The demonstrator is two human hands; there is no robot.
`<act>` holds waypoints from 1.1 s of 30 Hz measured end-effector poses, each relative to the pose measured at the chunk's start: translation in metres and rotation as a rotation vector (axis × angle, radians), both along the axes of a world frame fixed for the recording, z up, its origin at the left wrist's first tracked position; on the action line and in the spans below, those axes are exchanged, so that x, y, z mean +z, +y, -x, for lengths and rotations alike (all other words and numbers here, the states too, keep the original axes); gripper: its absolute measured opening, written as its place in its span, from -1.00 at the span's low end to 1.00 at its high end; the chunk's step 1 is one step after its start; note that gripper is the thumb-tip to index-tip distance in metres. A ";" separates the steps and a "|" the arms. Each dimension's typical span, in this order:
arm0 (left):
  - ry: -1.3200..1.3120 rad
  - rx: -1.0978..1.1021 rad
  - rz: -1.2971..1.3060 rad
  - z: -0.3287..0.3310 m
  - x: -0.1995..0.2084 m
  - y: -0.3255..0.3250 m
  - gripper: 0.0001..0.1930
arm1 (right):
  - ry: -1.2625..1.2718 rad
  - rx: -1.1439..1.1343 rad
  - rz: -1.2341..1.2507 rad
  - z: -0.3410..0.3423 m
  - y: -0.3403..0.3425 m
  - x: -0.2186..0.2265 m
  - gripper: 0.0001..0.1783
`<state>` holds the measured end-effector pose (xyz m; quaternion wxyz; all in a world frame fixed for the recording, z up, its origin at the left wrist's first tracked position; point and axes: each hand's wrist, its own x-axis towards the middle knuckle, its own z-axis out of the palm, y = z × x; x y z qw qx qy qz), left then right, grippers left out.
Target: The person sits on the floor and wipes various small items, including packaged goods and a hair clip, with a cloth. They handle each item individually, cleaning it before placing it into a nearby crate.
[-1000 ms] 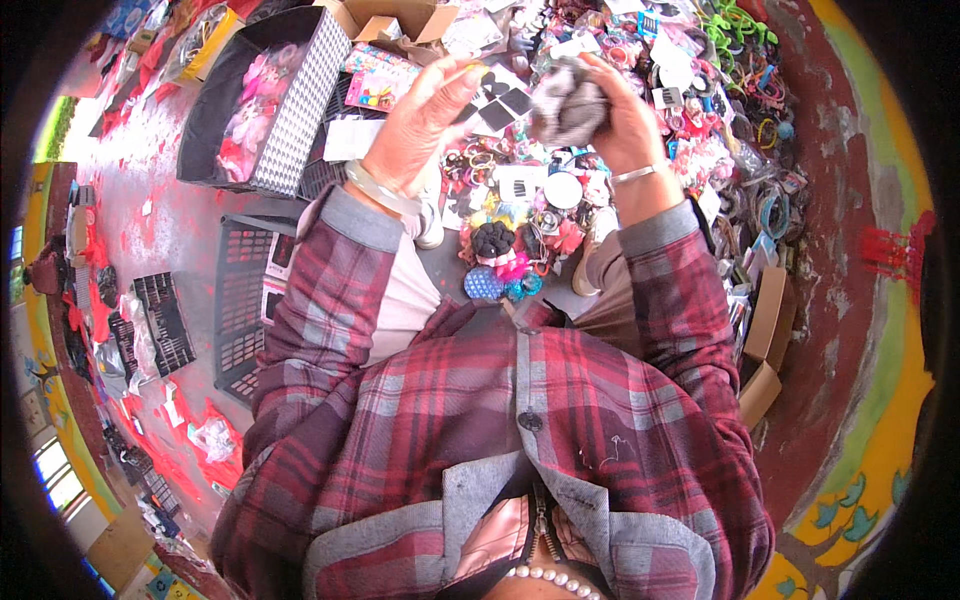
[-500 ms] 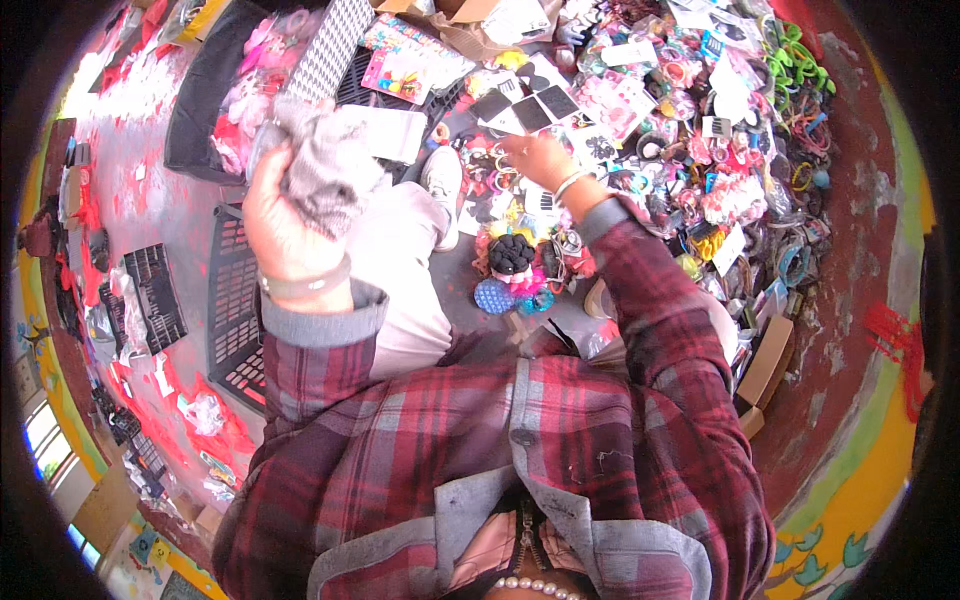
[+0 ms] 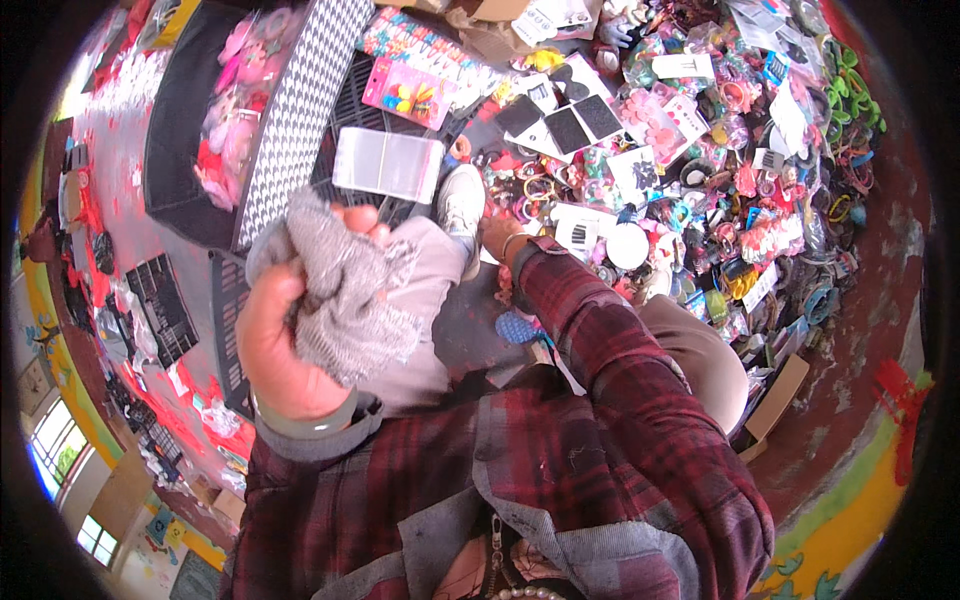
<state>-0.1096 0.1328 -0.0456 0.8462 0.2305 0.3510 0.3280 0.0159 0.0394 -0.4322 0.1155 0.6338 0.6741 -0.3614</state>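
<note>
Crumpled grey cloth [image 3: 350, 290] at near left, held in left hand [image 3: 285, 355], fingers [image 3: 362, 217] curled around it. Right hand [image 3: 499, 238] just right of white shoe [image 3: 460, 205], beside left edge of accessory pile [image 3: 695, 145]; cannot tell how far its fingers open or whether they grip anything. Houndstooth-sided bin [image 3: 300, 120] far left.

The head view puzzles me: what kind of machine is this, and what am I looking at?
No machine arms here: these are a person's bare hands. A wide fisheye camera worn on the head looks down, so straight edges bend near the rim. The left hand grips a crumpled grey cloth. The right hand is low beside a white shoe; whether it holds anything is unclear. On the floor lies a colourful heap of small accessories; a black-and-white patterned box holds pink items.
</note>
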 end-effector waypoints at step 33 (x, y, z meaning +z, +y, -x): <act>-0.213 -0.192 0.054 -0.055 0.012 -0.076 -0.58 | 0.454 -1.450 -0.226 -0.211 -0.170 0.103 -0.79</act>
